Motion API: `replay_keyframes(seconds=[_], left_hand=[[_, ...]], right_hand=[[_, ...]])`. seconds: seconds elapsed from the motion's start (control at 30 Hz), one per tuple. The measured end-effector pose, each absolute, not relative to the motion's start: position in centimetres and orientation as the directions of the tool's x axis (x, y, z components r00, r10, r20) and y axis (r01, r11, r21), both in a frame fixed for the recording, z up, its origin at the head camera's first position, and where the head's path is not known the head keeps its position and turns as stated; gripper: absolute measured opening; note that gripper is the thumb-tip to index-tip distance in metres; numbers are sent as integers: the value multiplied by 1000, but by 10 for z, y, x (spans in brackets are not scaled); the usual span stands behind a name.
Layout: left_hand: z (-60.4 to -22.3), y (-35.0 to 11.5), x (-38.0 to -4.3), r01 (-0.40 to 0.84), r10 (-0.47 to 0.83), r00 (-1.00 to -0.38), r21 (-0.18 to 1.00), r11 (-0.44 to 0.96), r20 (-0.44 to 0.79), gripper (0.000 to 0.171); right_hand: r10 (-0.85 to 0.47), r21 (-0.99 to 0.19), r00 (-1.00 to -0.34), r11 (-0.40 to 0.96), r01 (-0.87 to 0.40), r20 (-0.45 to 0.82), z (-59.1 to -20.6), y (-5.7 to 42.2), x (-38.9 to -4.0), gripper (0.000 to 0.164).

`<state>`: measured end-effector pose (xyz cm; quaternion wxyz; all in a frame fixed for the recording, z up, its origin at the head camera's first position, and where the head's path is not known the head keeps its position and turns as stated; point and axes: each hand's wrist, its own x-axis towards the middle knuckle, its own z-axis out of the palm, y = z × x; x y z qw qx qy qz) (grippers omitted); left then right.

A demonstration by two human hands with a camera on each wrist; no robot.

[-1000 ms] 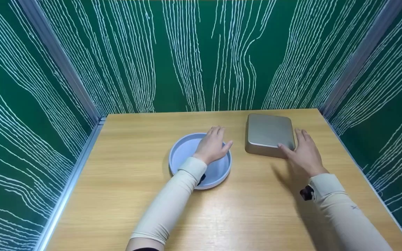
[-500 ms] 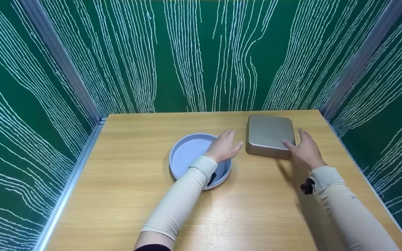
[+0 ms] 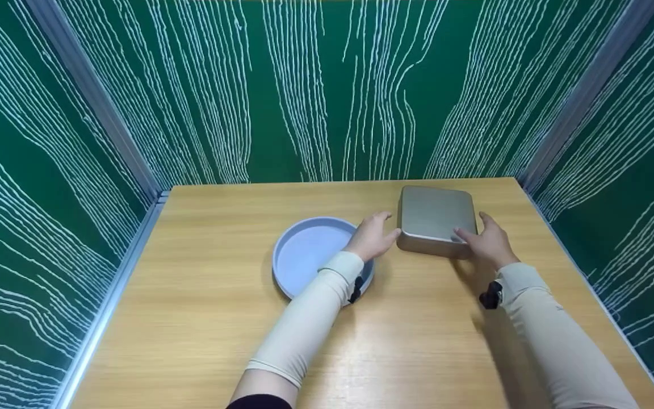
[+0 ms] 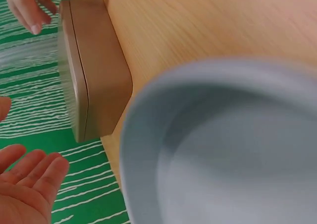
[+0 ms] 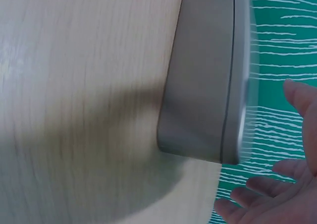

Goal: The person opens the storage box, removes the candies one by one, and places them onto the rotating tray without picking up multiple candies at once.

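A square metal tin (image 3: 437, 213) with rounded corners and a closed lid lies on the table's right half. My left hand (image 3: 371, 237) hovers over the right rim of a round blue-grey dish (image 3: 307, 255), its fingers extended toward the tin's left side. In the left wrist view a gap shows between the left fingers (image 4: 52, 177) and the tin (image 4: 99, 65). My right hand (image 3: 491, 241) is beside the tin's right front corner, thumb over the lid's edge. The right wrist view shows the right fingers (image 5: 262, 189) spread and apart from the tin (image 5: 203, 75).
The wooden table (image 3: 202, 284) carries the dish and tin. Green panels (image 3: 338, 85) with white wavy lines stand behind and at both sides. A metal rail (image 3: 114, 289) runs along the table's left edge.
My left hand has moved right, from over the dish toward the tin. My right hand has stayed near the tin's right side with only slight shifts. Tin and dish have stayed in place.
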<state>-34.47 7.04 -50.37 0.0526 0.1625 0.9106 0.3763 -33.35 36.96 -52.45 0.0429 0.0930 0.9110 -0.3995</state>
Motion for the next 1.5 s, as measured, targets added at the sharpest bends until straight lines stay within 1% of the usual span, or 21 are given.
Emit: replay_keyframes(seconds=[0.23,0.37,0.47,0.6,0.77,0.87,0.97,1.1,1.37,1.5], left_hand=[[-513,84,-353,221,305,-951,780,585,41,46],[-521,91,-353,150,277,-961,818,556,-12,47],[-525,96,-349,86,270,-960,842,532,-72,51],[-529,102,-344,46,296,-948,871,490,-116,52],[-533,106,-340,76,358,-928,888,453,-103,49],[-534,108,-338,69,367,-922,880,470,-123,55],[-534,109,-337,46,368,-918,882,469,-148,58],[-535,111,-337,30,355,-922,886,463,-154,54],[-530,114,-333,27,329,-931,865,501,-161,45],[-526,116,-324,37,319,-934,844,535,-161,49]], right_hand=[[154,-755,-972,611,236,-179,-543,373,-338,98],[165,-789,-965,555,263,-205,-551,374,-339,96],[176,-806,-959,521,281,-221,-555,373,-339,93],[183,-816,-956,499,291,-229,-558,372,-340,89],[190,-850,-956,441,287,-225,-563,364,-342,85],[192,-862,-955,418,286,-224,-566,361,-344,85],[185,-848,-964,462,259,-193,-568,360,-345,85],[176,-831,-971,507,229,-160,-568,361,-344,87],[162,-865,-966,433,253,-202,-566,363,-336,87],[157,-865,-965,431,258,-209,-565,365,-330,87]])
